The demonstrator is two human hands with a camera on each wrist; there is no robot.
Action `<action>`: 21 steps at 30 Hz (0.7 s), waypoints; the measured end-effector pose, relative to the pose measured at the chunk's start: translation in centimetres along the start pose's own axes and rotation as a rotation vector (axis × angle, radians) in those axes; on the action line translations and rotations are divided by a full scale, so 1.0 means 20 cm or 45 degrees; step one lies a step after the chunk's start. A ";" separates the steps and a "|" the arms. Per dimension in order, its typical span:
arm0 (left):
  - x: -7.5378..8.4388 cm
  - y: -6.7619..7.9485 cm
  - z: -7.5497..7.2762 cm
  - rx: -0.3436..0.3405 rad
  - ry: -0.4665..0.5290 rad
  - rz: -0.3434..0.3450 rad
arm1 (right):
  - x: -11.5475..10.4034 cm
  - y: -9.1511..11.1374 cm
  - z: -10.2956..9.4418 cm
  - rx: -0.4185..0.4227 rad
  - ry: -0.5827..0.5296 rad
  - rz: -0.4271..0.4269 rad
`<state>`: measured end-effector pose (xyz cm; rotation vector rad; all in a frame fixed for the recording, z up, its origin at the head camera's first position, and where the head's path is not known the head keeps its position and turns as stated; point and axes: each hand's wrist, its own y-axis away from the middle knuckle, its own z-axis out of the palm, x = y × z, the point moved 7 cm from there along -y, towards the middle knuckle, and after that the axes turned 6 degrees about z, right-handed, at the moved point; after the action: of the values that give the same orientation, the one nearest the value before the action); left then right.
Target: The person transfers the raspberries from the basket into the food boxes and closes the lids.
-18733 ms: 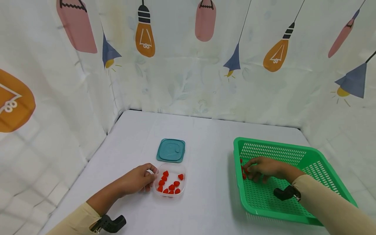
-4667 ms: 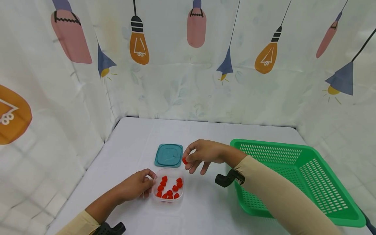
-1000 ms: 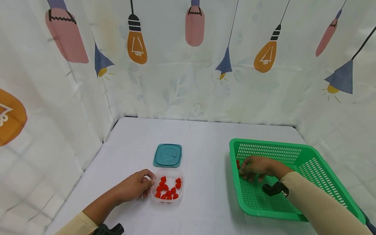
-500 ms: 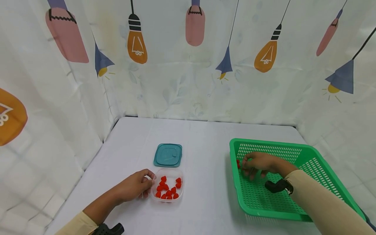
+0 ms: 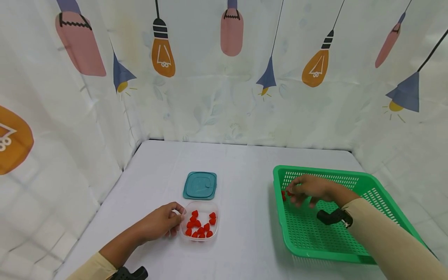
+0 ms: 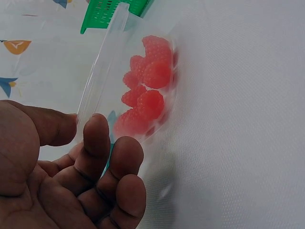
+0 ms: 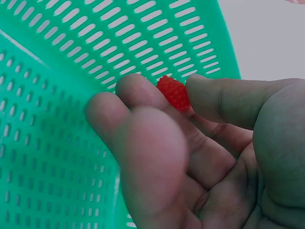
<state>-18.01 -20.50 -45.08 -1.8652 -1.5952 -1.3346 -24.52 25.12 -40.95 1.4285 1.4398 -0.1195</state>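
My left hand [image 5: 162, 221] pinches the near-left rim of a clear plastic container [image 5: 200, 206] between thumb and index finger, as the left wrist view also shows. Several red raspberries [image 6: 157, 74] lie inside it, along its bottom and sides. At the left end of a green basket [image 5: 329, 229], my right hand [image 5: 309, 188] is just above the bottom. A red raspberry [image 7: 174, 93] is pinched between its thumb and fingers in the right wrist view. More raspberries [image 5: 283, 195] lie against the basket's left wall, partly hidden by the hand.
A teal square lid [image 5: 200, 185] lies flat on the white table [image 5: 241, 233] just behind the container. Slotted walls surround the basket on the right. A printed curtain [image 5: 210, 101] hangs behind and along the sides of the table.
My right hand carried a raspberry to the container, then returned to the basket. It now lifts slightly with another raspberry pinched. Fewer raspberries lie in the basket; the left hand stays at the rim.
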 end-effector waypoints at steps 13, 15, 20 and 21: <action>0.01 0.01 0.00 -0.011 0.010 0.016 | -0.16 0.09 -0.05 -0.042 -0.099 -0.025; 0.01 0.01 0.00 -0.013 0.011 0.020 | -0.18 0.10 -0.05 -0.053 -0.102 -0.025; 0.01 0.01 0.00 -0.009 0.004 0.025 | -0.25 0.13 -0.05 -0.072 -0.081 -0.041; 0.01 0.01 0.00 -0.009 0.004 0.022 | -0.27 0.14 -0.05 -0.079 -0.073 -0.047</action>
<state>-17.78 -20.47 -44.84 -1.8756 -1.5711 -1.3376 -24.45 23.07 -35.22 1.3384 1.4113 -0.1368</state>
